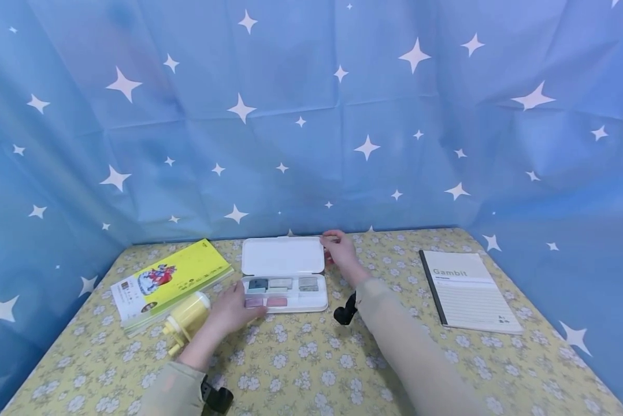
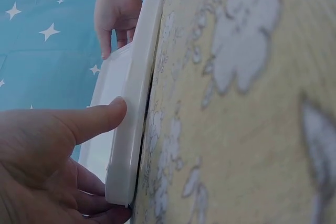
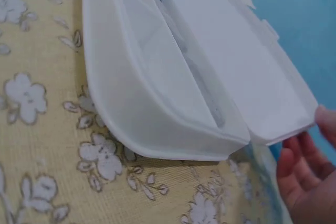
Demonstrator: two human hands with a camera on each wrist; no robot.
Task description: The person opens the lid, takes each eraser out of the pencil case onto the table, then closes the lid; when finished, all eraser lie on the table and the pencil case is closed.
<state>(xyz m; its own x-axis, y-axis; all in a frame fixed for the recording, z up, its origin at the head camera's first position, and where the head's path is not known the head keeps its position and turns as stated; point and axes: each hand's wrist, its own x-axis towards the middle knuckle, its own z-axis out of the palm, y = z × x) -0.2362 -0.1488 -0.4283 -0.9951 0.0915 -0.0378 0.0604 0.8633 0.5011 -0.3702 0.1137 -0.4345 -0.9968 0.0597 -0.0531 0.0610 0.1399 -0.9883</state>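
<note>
The left hand [image 1: 233, 309] is bracing the white case [image 1: 312, 301] on the surface [image 1: 311, 370], fingers curling round its end; the right hand [image 1: 340, 251] is pinching the open lid [image 1: 282, 254], ideally turning it gently.

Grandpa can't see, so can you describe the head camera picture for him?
A person's left hand grips an open white case on a flowered cloth while their right hand pinches its lid. A yellow book lies left, a notebook right, before a starry blue curtain.
</note>
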